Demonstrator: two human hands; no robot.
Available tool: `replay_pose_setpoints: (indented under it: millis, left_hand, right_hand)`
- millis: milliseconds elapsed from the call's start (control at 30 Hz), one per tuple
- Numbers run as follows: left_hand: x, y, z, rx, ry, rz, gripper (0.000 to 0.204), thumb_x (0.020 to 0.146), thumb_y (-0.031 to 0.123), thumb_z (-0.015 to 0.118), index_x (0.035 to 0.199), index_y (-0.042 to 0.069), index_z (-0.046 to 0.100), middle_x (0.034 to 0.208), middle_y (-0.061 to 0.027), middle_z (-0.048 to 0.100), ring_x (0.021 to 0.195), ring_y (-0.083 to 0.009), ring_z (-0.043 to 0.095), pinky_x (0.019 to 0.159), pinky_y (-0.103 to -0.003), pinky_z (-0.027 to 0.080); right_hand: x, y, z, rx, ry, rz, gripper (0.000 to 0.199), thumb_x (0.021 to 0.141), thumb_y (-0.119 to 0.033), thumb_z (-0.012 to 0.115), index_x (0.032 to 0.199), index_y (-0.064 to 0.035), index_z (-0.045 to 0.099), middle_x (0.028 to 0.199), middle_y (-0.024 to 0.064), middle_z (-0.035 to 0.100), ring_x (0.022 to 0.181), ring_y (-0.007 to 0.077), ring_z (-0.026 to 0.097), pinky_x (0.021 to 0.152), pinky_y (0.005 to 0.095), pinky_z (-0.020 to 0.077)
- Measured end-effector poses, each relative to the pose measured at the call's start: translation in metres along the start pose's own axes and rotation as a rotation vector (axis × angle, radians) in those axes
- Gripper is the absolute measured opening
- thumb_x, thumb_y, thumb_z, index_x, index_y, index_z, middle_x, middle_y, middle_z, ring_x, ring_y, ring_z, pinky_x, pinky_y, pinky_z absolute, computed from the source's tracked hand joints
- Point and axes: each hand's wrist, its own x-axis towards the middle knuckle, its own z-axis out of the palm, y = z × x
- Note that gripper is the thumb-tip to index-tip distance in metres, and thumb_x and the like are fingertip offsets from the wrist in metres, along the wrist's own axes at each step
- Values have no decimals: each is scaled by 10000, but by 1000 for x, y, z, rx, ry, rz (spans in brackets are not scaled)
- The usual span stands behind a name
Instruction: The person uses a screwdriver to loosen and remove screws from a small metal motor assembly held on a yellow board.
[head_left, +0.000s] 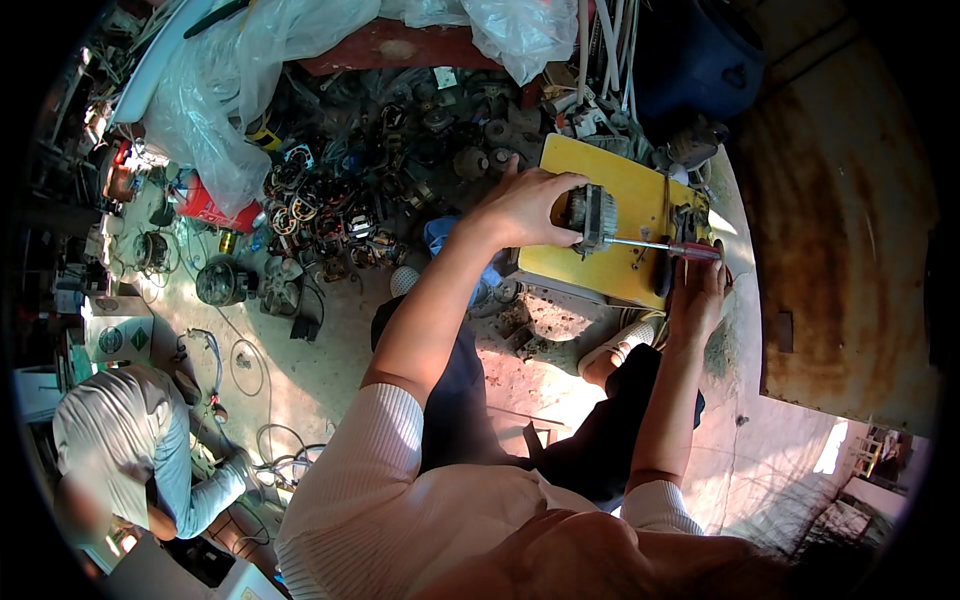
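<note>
My left hand (530, 207) grips a small grey metal motor part with a ribbed side (598, 214), thumb and fingers around its left side. From the right, my right hand (700, 287) is closed on a screwdriver (694, 251) with a reddish handle. The steel shaft runs left, its tip at the motor part's lower right edge; the exact contact point is too small to make out. Both hands work over a low yellow bench (578, 160). Dark-handled pliers (663, 274) lie by its right side, near other metal tools (687, 218) and a few small loose pieces.
Beyond the bench's left side spreads a heap of motor parts and wire coils (350, 205), with clear plastic sheeting (215, 120) draped above. A blue barrel (695, 65) and a rusty metal panel (850, 220) stand right. Another person (125, 440) crouches lower left near hoses (285, 465).
</note>
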Motion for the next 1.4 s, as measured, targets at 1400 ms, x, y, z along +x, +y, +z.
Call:
replay_pose_setpoints:
  millis: [1400]
  left_hand:
    - [-2,1,-2,20,11,11,862,724,480,794,1456,153,479,1403,-107,571,1361,-284,474,1209,-644,96]
  right_hand:
    - [7,0,-7,42,13,56,477,1045,-213,554,1489,-111,414,1294,88,596,1191,223,586,1019,394,485]
